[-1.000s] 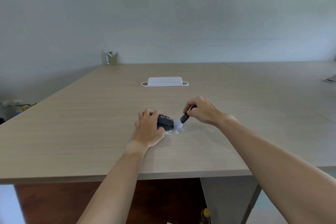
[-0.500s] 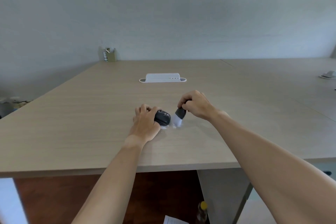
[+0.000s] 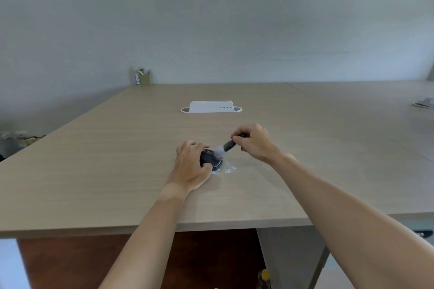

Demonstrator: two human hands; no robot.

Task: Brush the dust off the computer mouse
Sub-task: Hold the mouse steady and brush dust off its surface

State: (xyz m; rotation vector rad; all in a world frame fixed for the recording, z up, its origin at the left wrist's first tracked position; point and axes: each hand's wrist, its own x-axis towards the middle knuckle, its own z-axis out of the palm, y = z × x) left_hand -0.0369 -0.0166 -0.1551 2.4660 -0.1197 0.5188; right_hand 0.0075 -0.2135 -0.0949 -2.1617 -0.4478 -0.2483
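Observation:
A black computer mouse (image 3: pixel 210 158) rests on the wooden table (image 3: pixel 117 171), tipped slightly toward the right. My left hand (image 3: pixel 190 166) wraps its left side and holds it in place. My right hand (image 3: pixel 254 142) pinches a small brush (image 3: pixel 227 146) with a black handle and pale bristles. The bristles touch the mouse's top right part. A patch of white dust (image 3: pixel 229 168) lies on the table just right of the mouse.
A white cable box (image 3: pixel 211 107) sits on the table farther back. A small pen holder (image 3: pixel 142 76) stands at the far left corner by the wall. A grey object (image 3: pixel 424 102) lies at the far right. The table's front edge runs below my forearms.
The brush has lifted from the table beside the mouse up onto the mouse's top. More white dust shows on the table to the right. The camera view shifted slightly.

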